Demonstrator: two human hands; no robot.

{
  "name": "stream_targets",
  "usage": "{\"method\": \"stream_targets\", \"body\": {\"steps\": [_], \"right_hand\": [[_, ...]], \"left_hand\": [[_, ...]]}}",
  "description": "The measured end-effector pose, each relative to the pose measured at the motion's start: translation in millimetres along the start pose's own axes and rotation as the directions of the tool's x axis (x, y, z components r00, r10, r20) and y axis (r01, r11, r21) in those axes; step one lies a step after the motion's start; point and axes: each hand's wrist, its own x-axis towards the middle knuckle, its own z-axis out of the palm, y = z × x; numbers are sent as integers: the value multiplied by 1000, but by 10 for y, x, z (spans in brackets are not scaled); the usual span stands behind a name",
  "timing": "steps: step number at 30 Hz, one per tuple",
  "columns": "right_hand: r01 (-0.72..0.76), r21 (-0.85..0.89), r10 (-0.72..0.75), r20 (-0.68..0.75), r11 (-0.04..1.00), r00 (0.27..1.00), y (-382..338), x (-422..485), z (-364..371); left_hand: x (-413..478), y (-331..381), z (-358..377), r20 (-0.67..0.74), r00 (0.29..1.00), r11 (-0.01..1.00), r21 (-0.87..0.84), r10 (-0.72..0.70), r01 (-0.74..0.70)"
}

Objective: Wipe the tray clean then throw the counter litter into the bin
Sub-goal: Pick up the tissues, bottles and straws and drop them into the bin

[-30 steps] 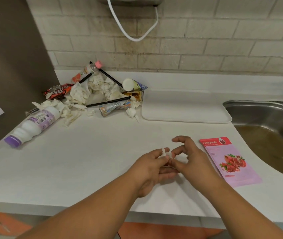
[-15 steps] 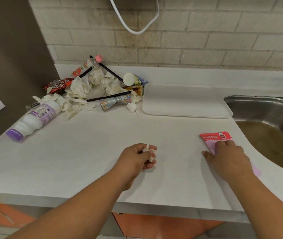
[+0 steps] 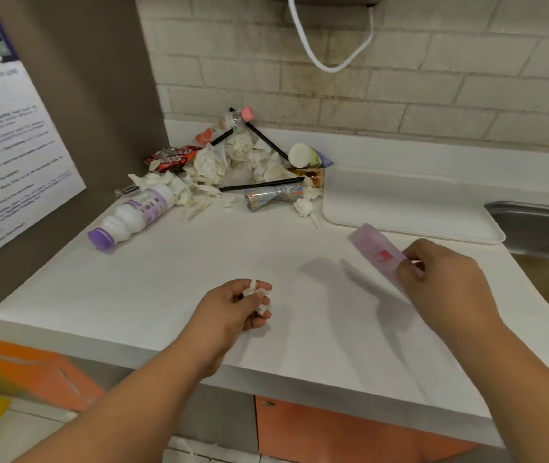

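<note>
Here, pink sachet (image 3: 375,250) pinched in right hand (image 3: 446,279), long axis pointing far-left.

The right hand (image 3: 446,279) has lifted the pink packet (image 3: 378,253) off the counter (image 3: 152,289); it was lying flat.

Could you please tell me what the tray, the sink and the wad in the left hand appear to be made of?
The tray looks like matte white plastic, with a rounded rim. The sink appears brushed stainless steel, grey with a dull sheen. The wad looks like crumpled tissue paper.
</note>
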Motion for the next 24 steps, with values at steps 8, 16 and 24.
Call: {"method": "stream_targets", "body": {"steps": [8,16,24], "right_hand": [[165,508,-301,196,845,933,-1620,-323,401],[419,530,-645,367,737,670,-2889,-978,1202],[615,452,-755,497,646,427,-3531,-1592,2282]], "left_hand": [[-431,-95,-1265,-361,933,999,-32,0,-12],[-1019,-835,-2577,-569,810,962,114,-142,249],[-1417,-1576,-3322,-633,706,901,31,-317,432]]}}
